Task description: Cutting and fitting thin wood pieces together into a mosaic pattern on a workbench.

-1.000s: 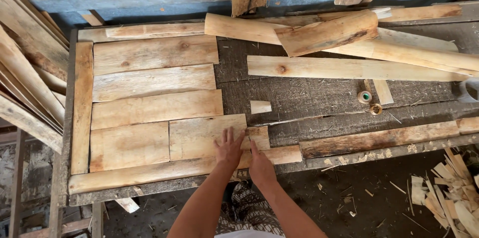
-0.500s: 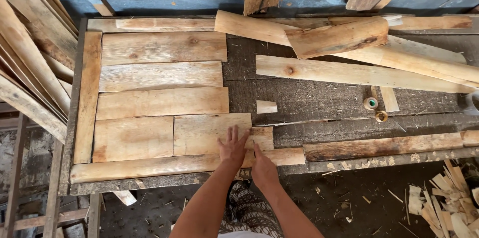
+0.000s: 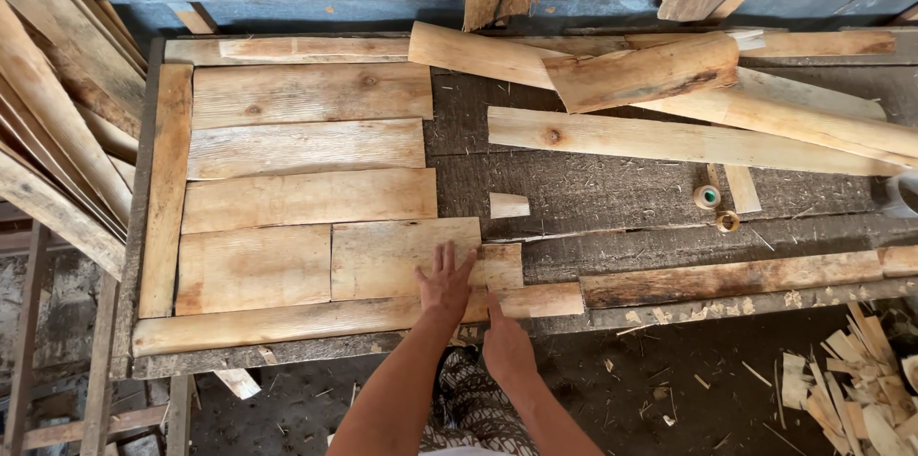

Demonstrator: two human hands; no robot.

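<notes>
My left hand (image 3: 445, 282) lies flat, fingers spread, on the right end of a short pale board (image 3: 392, 258) and beside a small offcut (image 3: 504, 265). These fill the lowest row of a panel of pale boards (image 3: 306, 145) laid side by side on the workbench (image 3: 612, 193). My right hand (image 3: 505, 346) rests at the near edge, its index finger touching the long bottom strip (image 3: 306, 320) that borders the panel. A vertical strip (image 3: 163, 188) borders the left side. Neither hand holds anything.
A small wood block (image 3: 508, 205) and two tape rolls (image 3: 707, 196) (image 3: 727, 221) lie on the bench's right half. Long planks (image 3: 669, 141) are piled at the back right, a dark strip (image 3: 727, 277) along the front. Leaning planks (image 3: 48, 131) stand left; wood scraps (image 3: 851, 380) litter the ground.
The view has shifted a little. My right hand has slid slightly back toward the bench's near edge; my left hand stays on the short board.
</notes>
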